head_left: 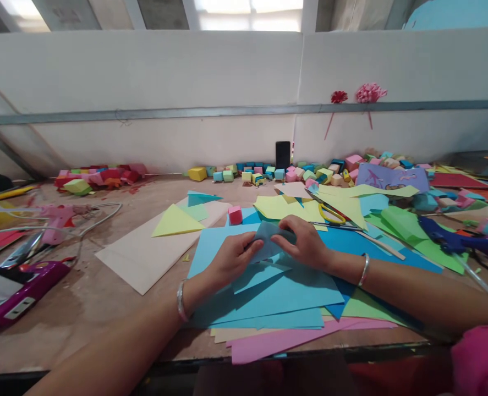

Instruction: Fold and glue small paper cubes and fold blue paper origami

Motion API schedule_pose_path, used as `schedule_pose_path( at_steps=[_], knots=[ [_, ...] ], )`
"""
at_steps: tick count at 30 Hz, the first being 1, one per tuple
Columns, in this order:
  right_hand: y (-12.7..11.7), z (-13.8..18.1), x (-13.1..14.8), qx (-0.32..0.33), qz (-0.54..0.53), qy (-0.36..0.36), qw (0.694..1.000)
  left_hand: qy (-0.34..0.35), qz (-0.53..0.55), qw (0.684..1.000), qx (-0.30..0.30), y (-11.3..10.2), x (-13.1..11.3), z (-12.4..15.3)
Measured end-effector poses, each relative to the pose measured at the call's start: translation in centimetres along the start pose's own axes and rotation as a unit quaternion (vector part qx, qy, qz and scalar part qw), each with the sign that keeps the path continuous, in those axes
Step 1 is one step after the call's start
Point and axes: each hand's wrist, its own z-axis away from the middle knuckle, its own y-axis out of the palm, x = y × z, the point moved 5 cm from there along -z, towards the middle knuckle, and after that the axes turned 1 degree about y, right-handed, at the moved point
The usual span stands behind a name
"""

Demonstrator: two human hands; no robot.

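My left hand (232, 258) and my right hand (305, 242) both pinch a small grey-blue piece of paper (268, 242) between them, just above a pile of blue paper sheets (277, 291). The left fingers grip its left edge, the right fingers press down on its right part. Each wrist wears a thin bangle. A small pink paper cube (235, 214) sits just beyond the hands, and yellow-handled scissors (332, 214) lie on yellow sheets to the right.
Pink and green sheets poke out under the blue pile at the table's front edge. A beige sheet (144, 256) with a yellow triangle (175, 221) lies left. Glue guns (58, 217) and cables crowd the far left, a blue one (458, 239) right. Paper cubes (268, 173) and a phone (283, 155) line the wall.
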Motion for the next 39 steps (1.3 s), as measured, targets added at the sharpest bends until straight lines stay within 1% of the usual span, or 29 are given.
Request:
schedule_pose_path(
  at_steps=[2, 6, 8, 13, 18, 21, 24, 26, 29, 34, 36, 39],
  knots=[
    [-0.3, -0.3, 0.2, 0.012, -0.014, 0.008, 1.0, 0.0, 0.0, 1.0, 0.004, 0.1, 0.0, 0.0],
    [-1.0, -1.0, 1.5, 0.035, -0.03, -0.035, 0.998, -0.003, -0.006, 1.0, 0.018, 0.5, -0.1, 0.2],
    [-1.3, -1.2, 2.1, 0.042, -0.055, -0.045, 0.997, 0.001, -0.016, 0.999, 0.031, 0.8, -0.3, 0.3],
    [-1.5, -1.2, 2.8, 0.055, -0.082, -0.033, 0.995, 0.004, -0.024, 0.998, 0.062, 1.4, -0.5, 0.7],
    [-1.3, -1.1, 2.9, 0.06, -0.079, -0.025, 0.995, -0.001, -0.025, 0.998, 0.056, 1.5, -0.7, 0.7],
    [-1.4, -1.2, 2.8, 0.044, -0.071, -0.027, 0.996, -0.029, 0.017, 0.997, 0.064, 1.5, -1.0, 0.7],
    [-1.9, -1.6, 2.4, 0.02, -0.058, -0.022, 0.998, -0.101, 0.104, 0.986, 0.087, 1.5, -1.0, 0.7],
    [-2.4, -2.0, 1.8, 0.002, -0.047, -0.015, 0.999, -0.144, 0.131, 0.978, 0.08, 1.2, -0.8, 0.6],
    [-2.9, -2.5, 0.5, -0.016, -0.028, 0.003, 0.999, -0.174, 0.129, 0.975, 0.056, 0.6, -0.4, 0.3],
    [-2.9, -2.9, -1.9, -0.022, -0.017, 0.051, 0.998, -0.168, 0.095, 0.981, 0.034, 0.0, -0.5, 0.1],
    [-2.8, -2.9, -2.4, -0.021, -0.019, 0.053, 0.998, -0.163, 0.081, 0.983, 0.023, -0.2, -0.6, 0.0],
    [-2.8, -2.7, -2.4, -0.03, -0.03, 0.039, 0.998, -0.155, 0.058, 0.986, -0.008, -0.7, -0.8, -0.1]
  ],
)
